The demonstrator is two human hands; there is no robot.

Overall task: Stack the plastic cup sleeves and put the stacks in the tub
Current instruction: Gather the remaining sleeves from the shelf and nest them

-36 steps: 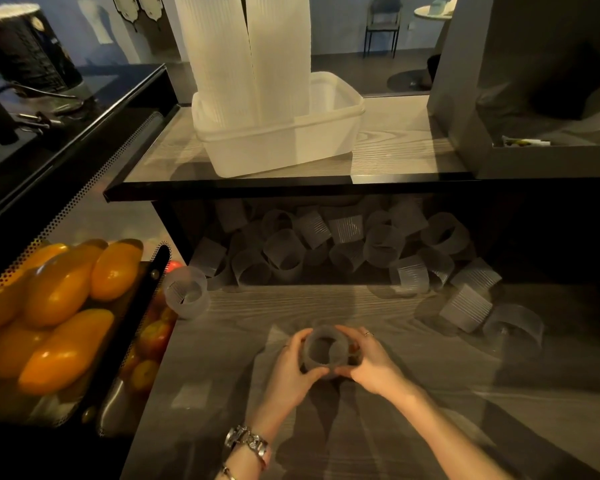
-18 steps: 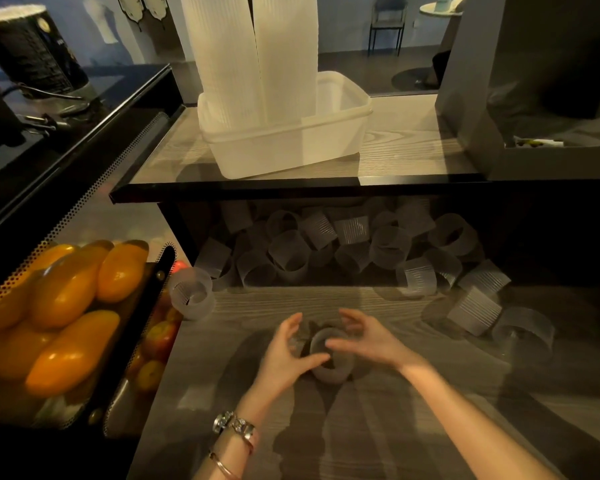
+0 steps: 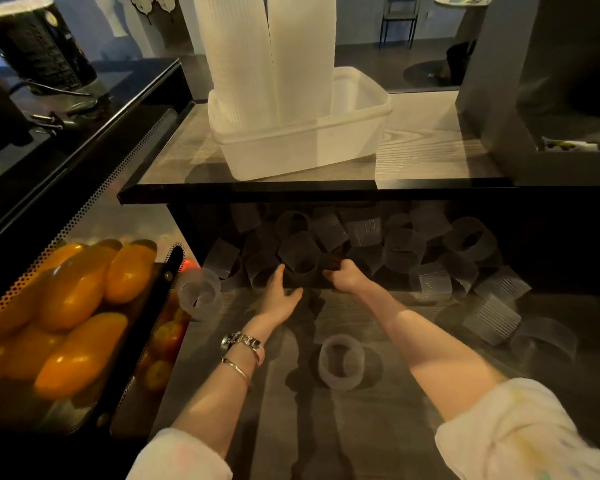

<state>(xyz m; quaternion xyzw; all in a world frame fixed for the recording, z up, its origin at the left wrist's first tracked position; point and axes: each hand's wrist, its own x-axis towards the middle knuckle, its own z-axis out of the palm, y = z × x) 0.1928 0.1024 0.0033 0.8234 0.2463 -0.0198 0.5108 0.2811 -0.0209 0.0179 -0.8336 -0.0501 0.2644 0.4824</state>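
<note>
Counter [image 3: 378,427]: grey wood surface, it carries the loose sleeves and both forearms lie stretched over it.
Shelf [image 3: 430,147]: higher wood level at the back, with a dark front edge; the tub stands on it.
Tub [image 3: 354,133]: white plastic box, on the shelf, its right part has free room.
Stacks [image 3: 267,53]: two tall white columns, upright in the left part of the tub, touching each other.
Fruit [image 3: 73,299]: orange pieces in a mesh basket at the left of the counter.
Pile [image 3: 402,244]: many clear sleeves lying in disorder in the dark space under the shelf, some spread to the right on the counter.
Left hand [image 3: 279,296]: arm stretched forward, fingers spread and relaxed, holding nothing, at the front edge of the pile; a watch and a bangle on the wrist.
Right hand [image 3: 345,277]: arm stretched forward, fingers curled at the pile; whether they grip a sleeve I cannot tell.
Sleeve [image 3: 340,362]: one clear ring, upright on the counter between the two forearms, touched by no hand.
</note>
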